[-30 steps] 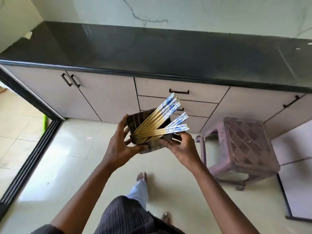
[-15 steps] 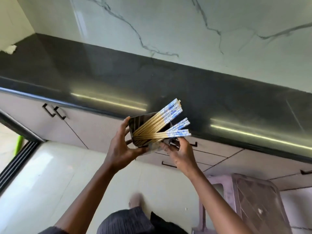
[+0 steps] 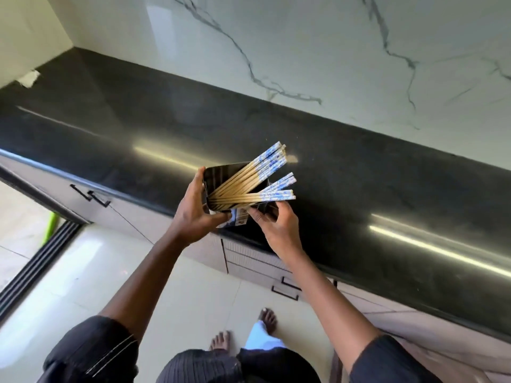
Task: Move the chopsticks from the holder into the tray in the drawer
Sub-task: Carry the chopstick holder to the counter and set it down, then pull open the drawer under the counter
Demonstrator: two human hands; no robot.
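A dark shiny holder (image 3: 221, 175) is held over the front edge of the black countertop (image 3: 359, 189), tilted toward me. Several wooden chopsticks (image 3: 249, 186) with blue-and-white tops fan out of it to the upper right. My left hand (image 3: 197, 214) grips the holder's left side and bottom. My right hand (image 3: 278, 225) holds its lower right corner, fingers curled beneath. The drawers (image 3: 257, 264) below the counter are closed, with black handles; no tray is visible.
A marble wall (image 3: 304, 64) backs the countertop. Cabinet doors (image 3: 91, 197) with black handles are at left. A sliding door track (image 3: 41, 258) runs along the floor at left. My bare feet (image 3: 243, 330) stand on glossy tiles close to the cabinets.
I have stepped up to the counter and raised the holder from in front of the drawers to over the countertop's edge. The stool has left the view. Both hands keep their grip.
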